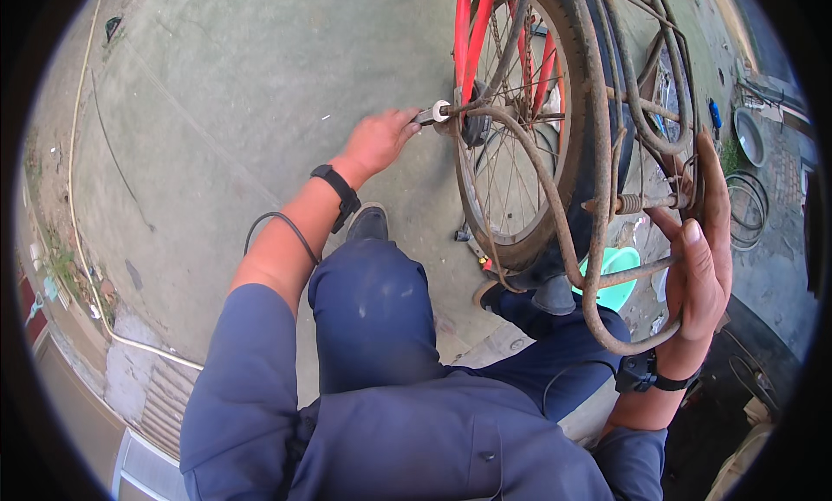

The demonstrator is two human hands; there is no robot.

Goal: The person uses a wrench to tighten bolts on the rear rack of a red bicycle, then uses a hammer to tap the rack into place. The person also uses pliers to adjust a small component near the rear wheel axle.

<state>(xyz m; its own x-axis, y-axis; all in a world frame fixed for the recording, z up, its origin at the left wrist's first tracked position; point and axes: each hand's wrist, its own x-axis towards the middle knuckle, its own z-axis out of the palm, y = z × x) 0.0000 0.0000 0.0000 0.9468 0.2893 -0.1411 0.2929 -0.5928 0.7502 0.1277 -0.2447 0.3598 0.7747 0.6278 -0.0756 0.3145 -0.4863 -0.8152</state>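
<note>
Bike point(574, 146) is placed between the left hand point(379, 143) and the right hand point(704, 258), over the grey floor point(217, 111). A silver tool point(427, 117) is held in the left hand's narrow grip, its tip beside the wheel point(518, 257). Rusty tubing point(641, 271) is touched by the right hand; whether that grip is closed cannot be told. Beneath the tubing, a green basin point(622, 260) is partly hidden.

Two hands point(381, 141) point(704, 271) — two wrist straps point(336, 189) point(640, 373), one spoked wheel point(530, 124), two basins point(614, 271) point(750, 139)

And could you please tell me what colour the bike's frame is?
The frame is red, best seen in the head view.
</note>
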